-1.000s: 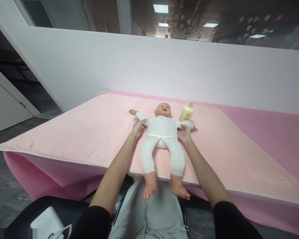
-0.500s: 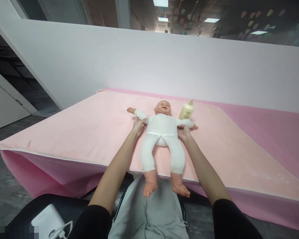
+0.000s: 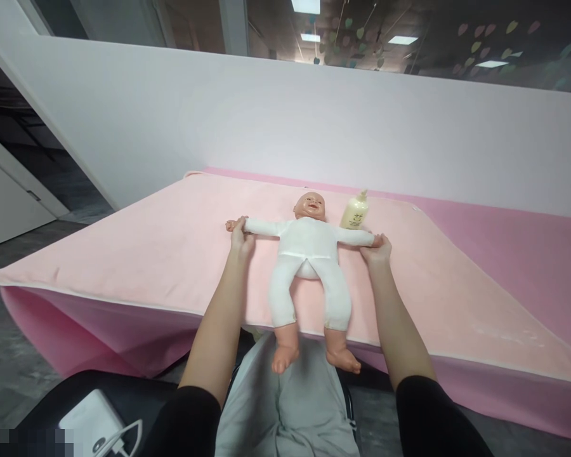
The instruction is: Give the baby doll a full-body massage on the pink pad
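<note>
A baby doll (image 3: 309, 254) in a white suit lies on its back on a pale pink mat (image 3: 171, 254), feet hanging over the near edge. Its arms are stretched straight out to both sides. My left hand (image 3: 240, 238) is closed around the doll's wrist on the left side. My right hand (image 3: 377, 249) is closed on the doll's other wrist on the right. A cream lotion bottle (image 3: 355, 212) stands just behind the doll's right-side arm, next to its head.
The mat covers a pink table (image 3: 528, 254) against a white partition wall (image 3: 285, 127). My lap in grey trousers (image 3: 290, 406) is under the doll's feet. A white power bank with a cable (image 3: 95, 422) lies on a black surface at lower left.
Both my hands slid outward from the doll's upper arms to its wrists, and the doll's arms are now spread straight out sideways.
</note>
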`<state>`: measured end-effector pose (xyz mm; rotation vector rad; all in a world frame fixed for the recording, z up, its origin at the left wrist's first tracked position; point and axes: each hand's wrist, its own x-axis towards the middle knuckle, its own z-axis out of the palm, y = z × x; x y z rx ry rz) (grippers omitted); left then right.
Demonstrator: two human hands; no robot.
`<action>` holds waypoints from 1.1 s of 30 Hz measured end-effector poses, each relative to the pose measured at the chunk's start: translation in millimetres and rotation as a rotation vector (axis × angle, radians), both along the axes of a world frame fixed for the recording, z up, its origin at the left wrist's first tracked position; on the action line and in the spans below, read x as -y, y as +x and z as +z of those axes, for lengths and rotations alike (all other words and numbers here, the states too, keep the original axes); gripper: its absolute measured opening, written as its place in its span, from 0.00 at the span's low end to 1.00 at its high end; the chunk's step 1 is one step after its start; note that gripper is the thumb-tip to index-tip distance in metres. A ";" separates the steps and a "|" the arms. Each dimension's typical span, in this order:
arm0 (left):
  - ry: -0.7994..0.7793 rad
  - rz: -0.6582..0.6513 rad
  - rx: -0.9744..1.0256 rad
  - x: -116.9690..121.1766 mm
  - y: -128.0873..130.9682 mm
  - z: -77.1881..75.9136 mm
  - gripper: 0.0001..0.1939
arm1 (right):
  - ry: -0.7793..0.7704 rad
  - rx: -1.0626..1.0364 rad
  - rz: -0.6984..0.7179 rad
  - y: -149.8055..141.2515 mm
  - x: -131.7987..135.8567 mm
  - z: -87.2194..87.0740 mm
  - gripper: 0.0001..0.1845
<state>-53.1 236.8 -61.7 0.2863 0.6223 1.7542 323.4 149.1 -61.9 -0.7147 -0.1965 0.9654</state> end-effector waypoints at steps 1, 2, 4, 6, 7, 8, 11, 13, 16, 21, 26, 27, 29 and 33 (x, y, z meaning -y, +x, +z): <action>-0.012 0.002 0.058 0.4 -2.5 0.8 0.07 | -0.016 -0.038 -0.023 4.5 1.1 0.0 0.11; -0.018 0.006 0.100 1.1 -4.2 1.4 0.07 | -0.027 -0.073 -0.038 7.3 2.3 0.4 0.14; -0.013 0.003 0.127 3.0 -4.6 1.5 0.06 | -0.049 -0.103 -0.047 7.9 4.6 1.9 0.18; -0.007 0.000 0.105 4.7 -1.8 0.1 0.09 | -0.083 -0.086 -0.053 2.9 6.4 3.4 0.20; -0.003 0.006 0.078 5.5 0.4 -0.9 0.10 | -0.094 -0.065 -0.059 -0.8 7.2 3.8 0.21; 0.007 0.018 0.045 6.2 2.6 -2.0 0.10 | -0.098 -0.037 -0.061 -4.7 7.9 3.9 0.22; 0.042 0.033 -0.026 8.1 7.7 -3.5 0.09 | -0.082 0.061 -0.026 -14.3 9.9 2.4 0.19; 0.044 0.003 -0.022 9.0 8.9 -2.5 0.09 | -0.087 0.111 0.005 -17.2 10.5 1.0 0.14; -0.001 -0.034 -0.021 9.4 8.9 1.0 0.08 | -0.128 0.128 0.002 -16.4 9.0 0.5 0.11; -0.007 0.025 -0.007 8.3 9.3 3.0 0.12 | -0.158 0.047 -0.038 -10.0 6.2 4.1 0.25; 0.006 0.039 0.069 7.8 8.5 0.5 0.14 | -0.114 -0.010 0.004 -9.0 9.8 8.3 0.20; 0.015 0.036 0.073 7.8 8.2 0.3 0.13 | -0.109 -0.014 0.009 -9.5 10.3 8.9 0.16; 0.025 0.022 0.061 7.8 7.9 0.7 0.09 | -0.121 -0.010 -0.002 -10.5 10.2 9.3 0.11; -0.021 -0.011 0.018 9.4 8.5 3.7 0.08 | -0.131 0.023 -0.019 -9.7 6.2 6.6 0.13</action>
